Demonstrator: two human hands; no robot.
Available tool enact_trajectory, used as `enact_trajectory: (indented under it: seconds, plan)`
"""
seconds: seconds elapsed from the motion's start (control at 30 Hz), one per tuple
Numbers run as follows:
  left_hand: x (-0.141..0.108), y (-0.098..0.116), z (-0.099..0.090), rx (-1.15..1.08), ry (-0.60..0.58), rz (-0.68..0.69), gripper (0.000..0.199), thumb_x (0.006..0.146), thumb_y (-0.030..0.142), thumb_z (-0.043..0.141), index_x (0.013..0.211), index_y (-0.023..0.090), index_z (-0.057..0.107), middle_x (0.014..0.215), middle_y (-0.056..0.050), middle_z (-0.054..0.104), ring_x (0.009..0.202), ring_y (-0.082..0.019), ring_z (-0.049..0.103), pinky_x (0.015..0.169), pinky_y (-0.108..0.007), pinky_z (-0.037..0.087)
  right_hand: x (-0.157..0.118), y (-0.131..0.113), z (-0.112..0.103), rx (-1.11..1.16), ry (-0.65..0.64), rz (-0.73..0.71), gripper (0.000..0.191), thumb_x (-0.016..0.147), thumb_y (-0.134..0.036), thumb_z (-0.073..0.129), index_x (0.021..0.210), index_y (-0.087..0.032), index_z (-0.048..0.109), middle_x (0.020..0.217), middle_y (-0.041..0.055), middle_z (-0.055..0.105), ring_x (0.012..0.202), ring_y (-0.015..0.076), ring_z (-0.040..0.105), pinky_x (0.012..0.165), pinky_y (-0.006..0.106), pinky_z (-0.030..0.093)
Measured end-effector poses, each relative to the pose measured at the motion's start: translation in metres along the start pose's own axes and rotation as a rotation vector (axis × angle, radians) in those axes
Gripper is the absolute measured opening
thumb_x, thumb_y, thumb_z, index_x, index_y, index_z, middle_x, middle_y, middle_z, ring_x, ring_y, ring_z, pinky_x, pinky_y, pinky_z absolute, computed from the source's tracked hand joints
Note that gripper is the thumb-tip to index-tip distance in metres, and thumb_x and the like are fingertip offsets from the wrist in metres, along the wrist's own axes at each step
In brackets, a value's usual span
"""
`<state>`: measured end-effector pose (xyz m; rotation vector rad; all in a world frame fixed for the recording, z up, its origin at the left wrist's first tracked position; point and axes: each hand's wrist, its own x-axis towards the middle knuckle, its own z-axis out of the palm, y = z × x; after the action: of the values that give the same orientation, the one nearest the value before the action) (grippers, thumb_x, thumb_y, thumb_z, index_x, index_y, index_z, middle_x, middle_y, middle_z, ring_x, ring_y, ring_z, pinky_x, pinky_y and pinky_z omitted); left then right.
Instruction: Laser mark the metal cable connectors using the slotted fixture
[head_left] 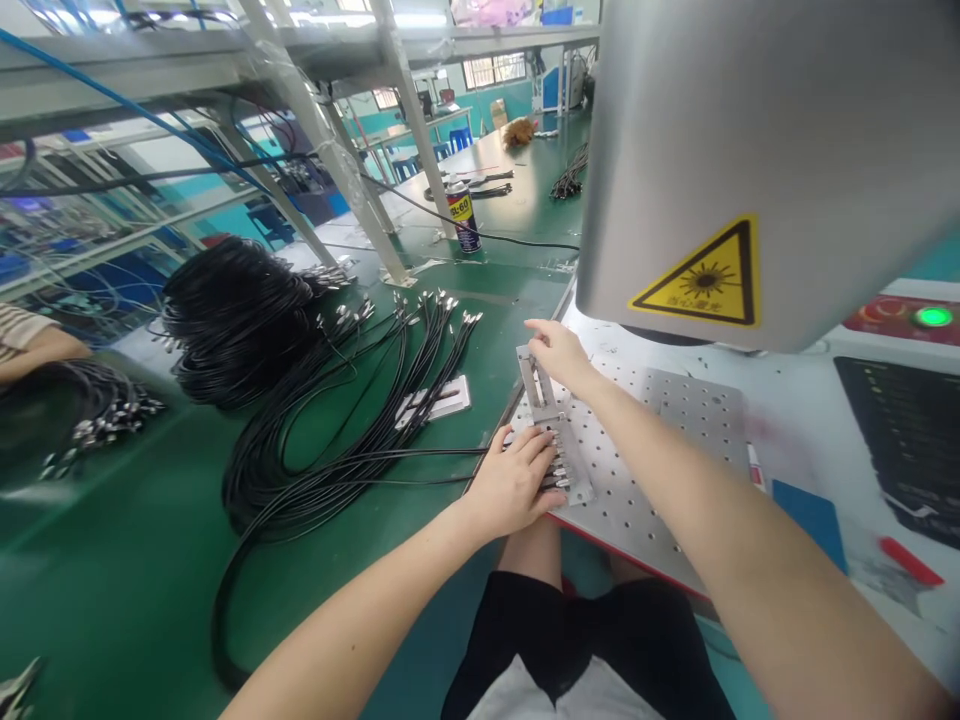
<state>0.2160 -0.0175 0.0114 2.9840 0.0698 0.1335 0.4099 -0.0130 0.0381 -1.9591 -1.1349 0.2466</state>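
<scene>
A narrow metal fixture [576, 470] lies along the left edge of a perforated metal plate [645, 490]. My left hand [514, 480] rests over its near part, with fingers curled onto the silvery connector ends of black cables [442, 453]. Several of these metal ends [558, 468] show in a row beside the fingertips. At the fixture's far end, my right hand [561, 355] is closed against its slotted upper piece [537, 385]; part of the grip is hidden. The cables run left from my left hand into a large looped bundle [300, 470] on the green tabletop [360, 610].
A grey machine head [720, 150] with a laser warning label overhangs the plate. Left stand a coiled cable pile [236, 310], a small metal plate [450, 397] and a spray can [463, 215]. Another person's arm [37, 345] is at far left. A marker [754, 465] lies right.
</scene>
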Motion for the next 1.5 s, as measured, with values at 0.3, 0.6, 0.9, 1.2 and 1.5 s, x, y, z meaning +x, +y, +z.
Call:
enact_trajectory:
  seconds: [0.3, 0.6, 0.9, 1.2, 1.5]
  plan:
    - [-0.005, -0.001, 0.006, 0.069, 0.045, 0.039, 0.046, 0.086, 0.049, 0.043, 0.119, 0.017, 0.048, 0.127, -0.013, 0.048, 0.122, -0.028, 0.036, 0.096, -0.046, 0.03, -0.11, -0.018, -0.051, -0.19, -0.114, -0.455, 0.028, 0.082, -0.007, 0.037, 0.09, -0.016, 0.062, 0.085, 0.0046, 0.053, 0.078, 0.0148, 0.051, 0.072, 0.028, 0.043]
    - [0.002, -0.025, -0.01, -0.042, 0.141, -0.022, 0.031, 0.083, 0.013, 0.04, 0.113, 0.016, 0.048, 0.118, -0.012, 0.045, 0.106, -0.023, 0.046, 0.088, -0.037, 0.042, -0.207, 0.003, -0.021, -0.496, -0.08, -0.316, 0.026, 0.072, -0.005, 0.046, 0.089, -0.017, 0.06, 0.096, 0.0097, 0.053, 0.094, 0.0233, 0.046, 0.085, 0.039, 0.037]
    - [0.039, -0.042, -0.001, -0.11, -0.087, -0.117, 0.03, 0.08, 0.008, 0.04, 0.101, 0.021, 0.057, 0.094, -0.005, 0.055, 0.086, -0.018, 0.056, 0.076, -0.028, 0.045, -0.201, -0.016, 0.001, -0.8, -0.011, -0.187, 0.022, 0.081, -0.038, 0.055, 0.078, -0.017, 0.058, 0.081, 0.0089, 0.054, 0.081, 0.0234, 0.044, 0.074, 0.038, 0.031]
    - [0.067, -0.026, 0.009, 0.091, -0.093, -0.053, 0.02, 0.084, 0.015, 0.041, 0.097, 0.016, 0.056, 0.087, -0.008, 0.056, 0.081, -0.02, 0.057, 0.07, -0.029, 0.044, -0.156, 0.033, -0.063, -0.901, -0.097, -0.077, 0.016, 0.08, -0.022, 0.05, 0.07, -0.017, 0.061, 0.082, 0.008, 0.057, 0.084, 0.023, 0.045, 0.07, 0.035, 0.027]
    - [0.075, -0.01, 0.021, 0.066, -0.04, -0.062, 0.021, 0.088, 0.022, 0.038, 0.091, 0.017, 0.059, 0.083, -0.007, 0.057, 0.077, -0.019, 0.056, 0.069, -0.029, 0.043, -0.15, 0.057, -0.092, -0.829, -0.137, -0.086, 0.015, 0.079, -0.031, 0.055, 0.074, -0.024, 0.068, 0.072, 0.0042, 0.06, 0.078, 0.0232, 0.047, 0.071, 0.038, 0.028]
